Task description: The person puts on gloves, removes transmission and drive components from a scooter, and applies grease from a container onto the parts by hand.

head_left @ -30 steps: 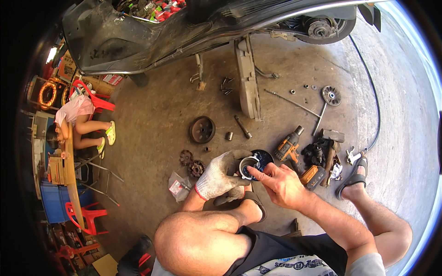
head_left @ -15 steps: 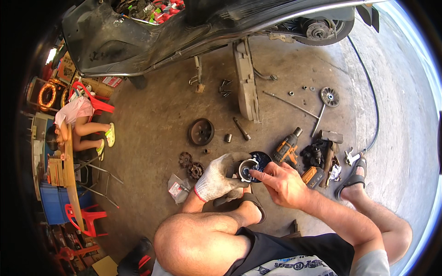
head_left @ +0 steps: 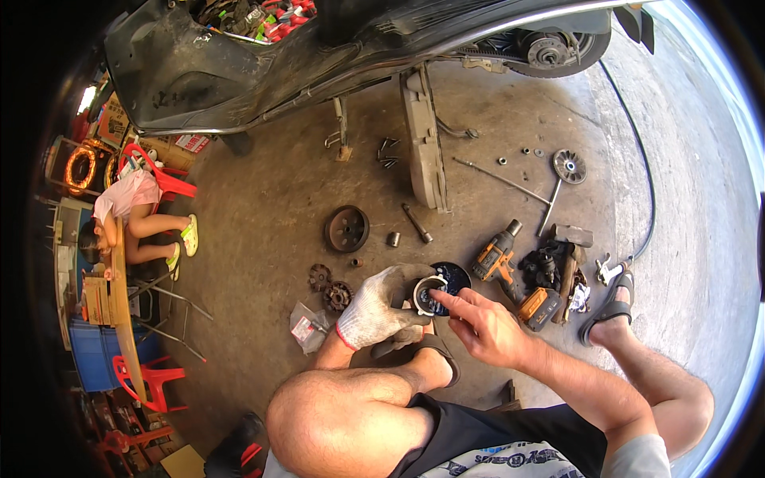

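Observation:
My left hand (head_left: 378, 309), in a white knit work glove with a grey palm, grips a round hollow part with a pale rim (head_left: 417, 296), its opening facing up. Bare, my right hand (head_left: 492, 328) reaches in with the index finger stretched out, the tip inside the opening; its other fingers are curled and hold nothing visible. Behind the part, a dark round tub (head_left: 456, 278) contains a blue-black, grease-like substance. Another grey glove (head_left: 398, 341) appears below my left hand.
A scooter (head_left: 263, 80) stands across the far side. Around me lie an impact wrench (head_left: 498, 255), a drum (head_left: 347, 229), a clutch-like disc (head_left: 338, 296), a fan-like wheel (head_left: 570, 166), a long cover (head_left: 424, 143) and a clear bag (head_left: 309, 328). At left, a person sits at a table (head_left: 123, 311).
My right index finger has shifted slightly inside the hollow part, and the right hand has dropped a little lower. The left hand keeps its grip in nearly the same place.

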Demonstrator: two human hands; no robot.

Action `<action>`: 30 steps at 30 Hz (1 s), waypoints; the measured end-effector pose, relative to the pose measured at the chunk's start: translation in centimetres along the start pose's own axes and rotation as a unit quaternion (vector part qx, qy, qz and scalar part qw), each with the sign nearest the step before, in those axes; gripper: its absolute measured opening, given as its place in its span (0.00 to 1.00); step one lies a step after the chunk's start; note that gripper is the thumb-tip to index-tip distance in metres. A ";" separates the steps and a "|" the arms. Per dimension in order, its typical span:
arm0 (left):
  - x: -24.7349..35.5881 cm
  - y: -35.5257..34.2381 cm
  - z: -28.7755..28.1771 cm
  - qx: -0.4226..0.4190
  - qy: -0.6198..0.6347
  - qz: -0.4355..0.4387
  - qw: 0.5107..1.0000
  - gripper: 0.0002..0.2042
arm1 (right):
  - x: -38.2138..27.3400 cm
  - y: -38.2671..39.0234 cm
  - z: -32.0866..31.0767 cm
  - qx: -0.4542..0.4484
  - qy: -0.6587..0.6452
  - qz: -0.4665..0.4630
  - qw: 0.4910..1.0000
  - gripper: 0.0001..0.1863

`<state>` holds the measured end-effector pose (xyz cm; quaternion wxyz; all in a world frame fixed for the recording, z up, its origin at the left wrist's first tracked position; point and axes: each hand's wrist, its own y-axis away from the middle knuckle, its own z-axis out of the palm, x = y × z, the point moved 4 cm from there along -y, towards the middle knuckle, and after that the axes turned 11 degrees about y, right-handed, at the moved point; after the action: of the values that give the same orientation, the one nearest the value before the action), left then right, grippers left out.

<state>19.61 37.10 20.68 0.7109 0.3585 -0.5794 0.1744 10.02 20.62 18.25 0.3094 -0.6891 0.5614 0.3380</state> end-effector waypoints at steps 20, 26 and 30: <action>-1.8 0.6 -3.8 0.147 -0.039 0.069 0.986 0.33 | 9.1 2.3 3.9 -0.081 0.140 0.126 0.979 0.23; -1.8 0.9 -3.9 0.144 -0.034 0.064 0.987 0.32 | 10.2 -0.3 10.4 -0.196 0.222 0.181 0.938 0.27; -1.7 0.8 -3.8 0.124 -0.019 0.041 0.991 0.31 | 10.4 -1.5 11.7 -0.248 0.249 0.219 0.910 0.29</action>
<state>21.29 40.62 19.04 0.6421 0.4234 -0.5809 0.2666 11.59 24.45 3.05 -0.1031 -0.6652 0.6554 0.3427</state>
